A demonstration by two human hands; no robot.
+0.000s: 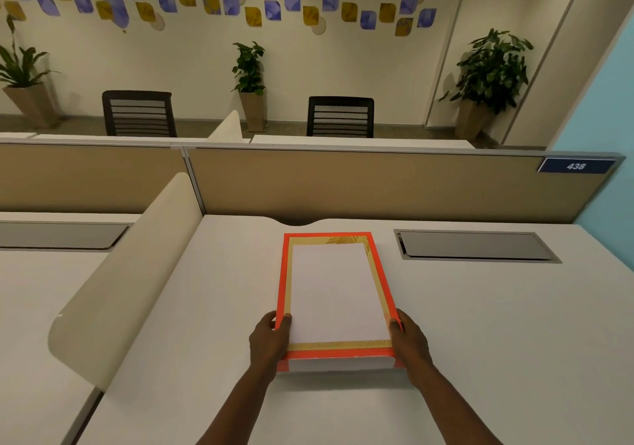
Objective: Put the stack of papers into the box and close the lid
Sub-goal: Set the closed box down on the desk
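I am gripping the near corners of the box (331, 353): my left hand (269, 336) is clasping its left side with the thumb over the rim, and my right hand (410, 340) is doing the same on the right. The box is sitting near the middle of the counter (497, 324), and the papers (336, 290) are lying flat inside it. I judge the loading done; next I am needing a lid, which I cannot see anywhere.
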